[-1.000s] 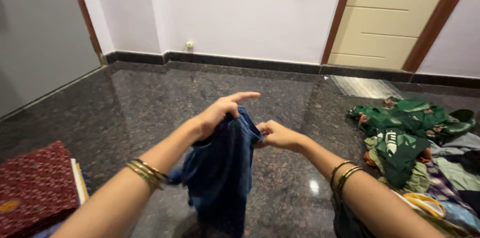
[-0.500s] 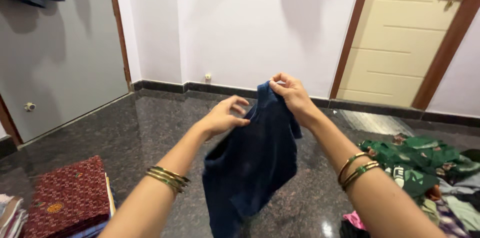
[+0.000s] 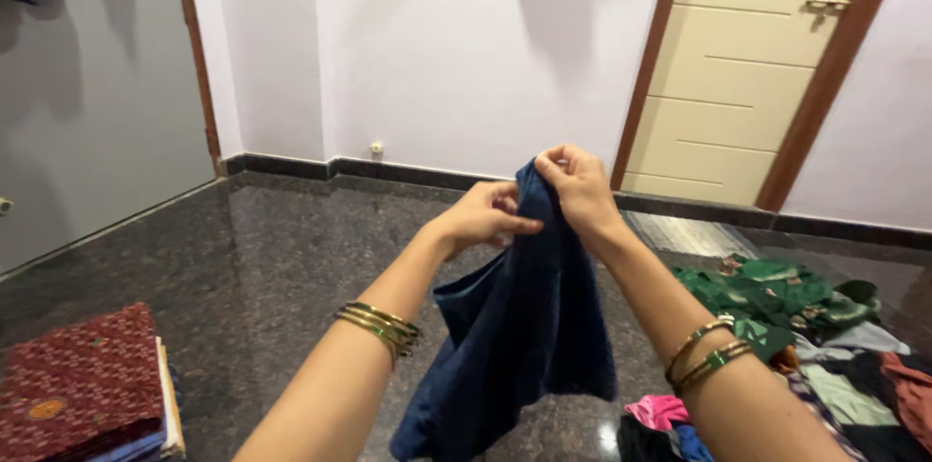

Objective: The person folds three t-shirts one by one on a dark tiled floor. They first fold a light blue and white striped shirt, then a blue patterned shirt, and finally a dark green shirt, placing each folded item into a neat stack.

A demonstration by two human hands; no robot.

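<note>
Both hands, left hand [image 3: 482,217] & right hand [image 3: 580,185], pinch blue garment [image 3: 524,326] top; hem cut off.

Since a second ago both hands sit higher in the frame, lifting the dark blue cloth garment [image 3: 524,326] off the floor. The left hand [image 3: 482,217], earlier apart from the right hand [image 3: 580,185], now closes in beside it at the garment's top edge, centre frame.

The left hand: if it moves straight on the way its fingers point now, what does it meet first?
The left hand points right, its fingertips already at the dark blue garment; behind that fold the right hand probably comes next, though depth is unclear.
</note>
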